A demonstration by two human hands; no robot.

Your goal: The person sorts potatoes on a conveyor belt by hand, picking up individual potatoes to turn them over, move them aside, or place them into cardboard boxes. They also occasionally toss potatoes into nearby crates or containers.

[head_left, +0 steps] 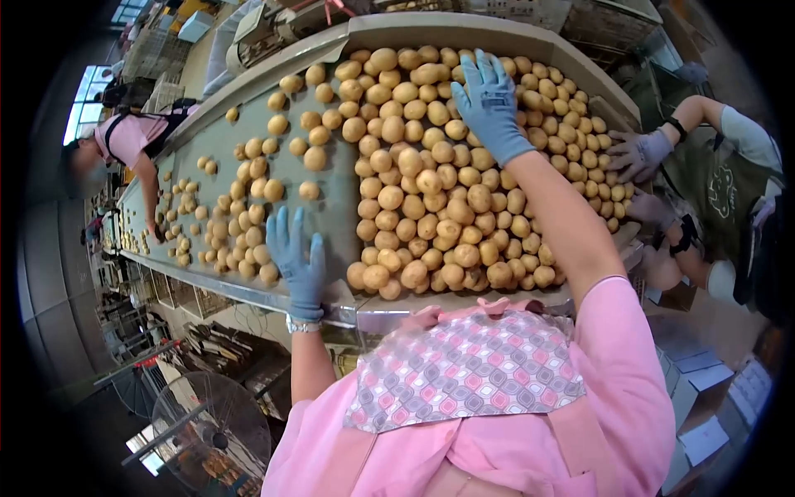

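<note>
Many potatoes (426, 182) lie packed together across the right part of the sorting table. On the left, looser potatoes (236, 224) are scattered over the grey-green belt (331, 207). My right hand (489, 103), in a blue-grey glove, lies palm down on the potatoes near the far side, its fingers stretched out. My left hand (296, 257), in a matching glove, is over the belt near its close edge. Its fingers are spread, and potatoes lie just to its left. No potato shows in either hand, though what is under the right palm is hidden.
A co-worker (729, 157) stands at the right end, gloved hands by the potatoes. Another person (137, 137) leans over the belt at the far left. A raised metal rim (480, 29) borders the far side. A round fan (211, 422) stands at lower left; boxes (704, 381) are at lower right.
</note>
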